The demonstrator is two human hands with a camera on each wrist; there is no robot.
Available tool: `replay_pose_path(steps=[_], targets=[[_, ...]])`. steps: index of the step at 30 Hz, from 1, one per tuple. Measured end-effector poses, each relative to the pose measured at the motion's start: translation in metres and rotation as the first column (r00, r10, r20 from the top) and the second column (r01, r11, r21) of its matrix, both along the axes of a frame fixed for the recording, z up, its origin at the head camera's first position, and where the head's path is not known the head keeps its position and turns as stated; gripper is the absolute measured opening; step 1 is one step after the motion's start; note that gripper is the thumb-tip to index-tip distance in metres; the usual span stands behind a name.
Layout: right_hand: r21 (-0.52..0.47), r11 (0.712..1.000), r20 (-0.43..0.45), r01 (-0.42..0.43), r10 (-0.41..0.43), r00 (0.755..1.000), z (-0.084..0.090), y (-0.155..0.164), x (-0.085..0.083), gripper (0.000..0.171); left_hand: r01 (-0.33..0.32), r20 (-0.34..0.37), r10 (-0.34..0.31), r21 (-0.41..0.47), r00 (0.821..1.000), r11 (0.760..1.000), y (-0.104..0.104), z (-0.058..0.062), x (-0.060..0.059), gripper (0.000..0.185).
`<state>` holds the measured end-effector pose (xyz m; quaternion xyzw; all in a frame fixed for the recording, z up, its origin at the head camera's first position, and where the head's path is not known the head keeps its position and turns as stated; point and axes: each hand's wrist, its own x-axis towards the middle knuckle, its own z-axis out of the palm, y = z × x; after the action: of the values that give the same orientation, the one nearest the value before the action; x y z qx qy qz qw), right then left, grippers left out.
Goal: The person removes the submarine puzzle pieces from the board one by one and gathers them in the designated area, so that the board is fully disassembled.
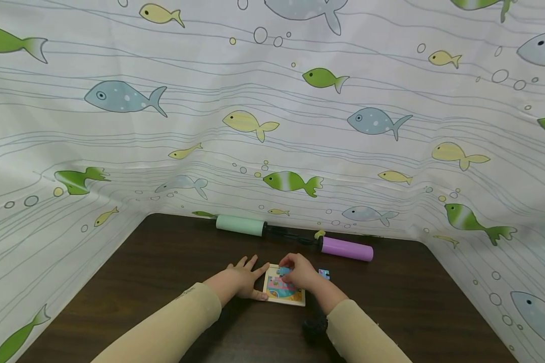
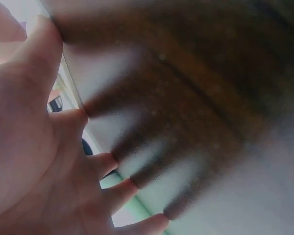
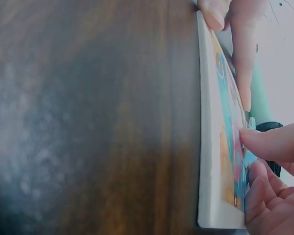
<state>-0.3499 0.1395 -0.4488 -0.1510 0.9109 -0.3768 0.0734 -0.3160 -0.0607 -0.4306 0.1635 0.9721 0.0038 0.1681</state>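
A small square puzzle board (image 1: 295,298) with a colourful picture lies flat on the dark wooden table (image 1: 163,272). My left hand (image 1: 244,277) lies flat with fingers spread, its thumb against the board's left edge. My right hand (image 1: 298,269) pinches a blue puzzle piece (image 1: 283,271) over the board's top edge. In the right wrist view the board (image 3: 211,147) appears edge-on, with my right fingertips (image 3: 264,142) on its picture face. A loose blue piece (image 1: 324,274) lies just right of my right hand. The left wrist view shows only my spread left fingers (image 2: 100,164) on the table.
A mint-green cylinder (image 1: 239,225) and a purple cylinder (image 1: 346,249), joined by a black cord (image 1: 287,234), lie along the table's far edge. A fish-patterned curtain (image 1: 272,126) walls in the back and both sides. A dark object (image 1: 315,326) sits by my right wrist.
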Motion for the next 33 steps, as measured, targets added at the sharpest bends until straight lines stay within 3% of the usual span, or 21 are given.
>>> replay_pose_path(steps=[19,25,33], targets=[[-0.118,0.993,-0.035,0.022,-0.026,0.999,-0.008,0.008,-0.004,0.015,0.000,-0.013,0.000,0.015,1.000,1.000,-0.001,-0.001,0.001,0.091],[-0.159,0.986,-0.035,0.042,-0.048,0.998,-0.006,0.009,-0.002,0.003,0.001,-0.013,0.000,0.028,1.000,1.000,-0.001,0.000,0.002,0.090],[-0.164,0.986,-0.047,0.008,-0.016,0.999,0.002,0.015,-0.001,0.002,-0.002,-0.018,0.002,0.011,1.000,1.000,0.000,-0.002,0.000,0.091]])
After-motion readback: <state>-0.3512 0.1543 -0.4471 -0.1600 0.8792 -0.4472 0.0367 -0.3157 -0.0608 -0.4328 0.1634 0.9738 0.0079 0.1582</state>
